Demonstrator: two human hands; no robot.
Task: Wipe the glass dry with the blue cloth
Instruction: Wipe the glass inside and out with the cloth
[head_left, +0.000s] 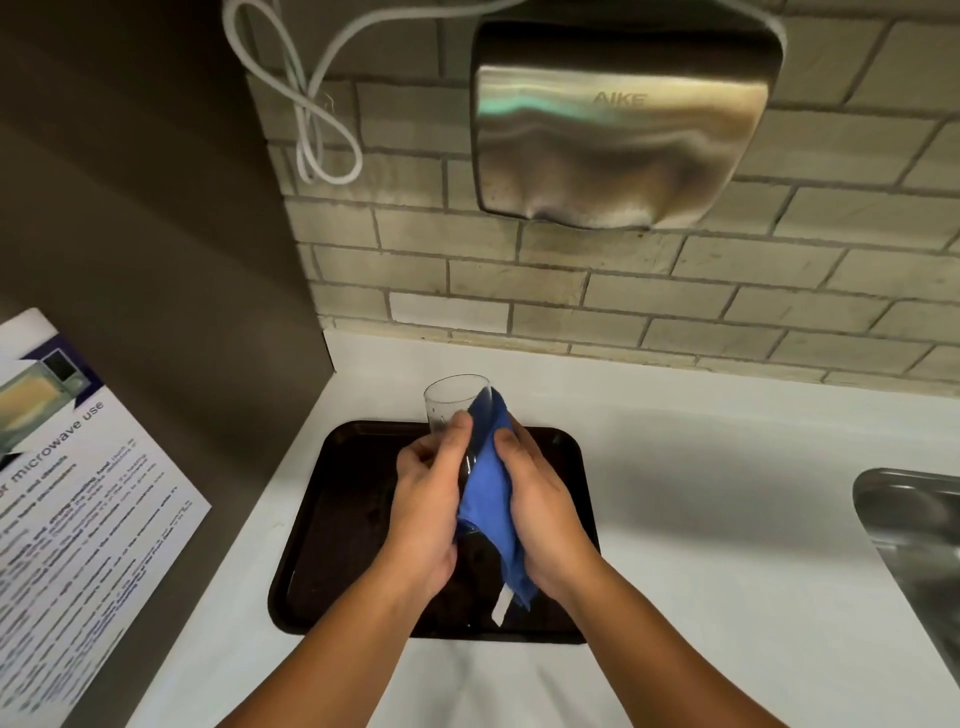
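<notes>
The white counter (675, 519) filled most of the view, w/ a tiled wall (623, 301) behind it and a steel hand dryer (623, 124) mounted on that wall. At the right edge was part of a metal sink (914, 525), and at the left a printed notice about microwave use (67, 499). On the counter lay a dark tray (332, 519), approx. in the middle, and both hands were over it.

The glass (449, 402) was held above the tray, not standing on it, tilted w/ its open rim pointing away from the person. The left hand (423, 514) was closed around the lower part of the glass, thumb lying up along its side. The right hand (540, 509) was closed on the blue cloth (488, 488) and pressed it against the right side of the glass; the cloth's top edge reached almost to the rim, and its loose end w/ a white label hung down below the hands.

As I judge it, the wiping was in progress, on the outside wall. The cloth was not inside the glass, so the inside prob. was left to do. If drops remained on the glass, I could not tell.
</notes>
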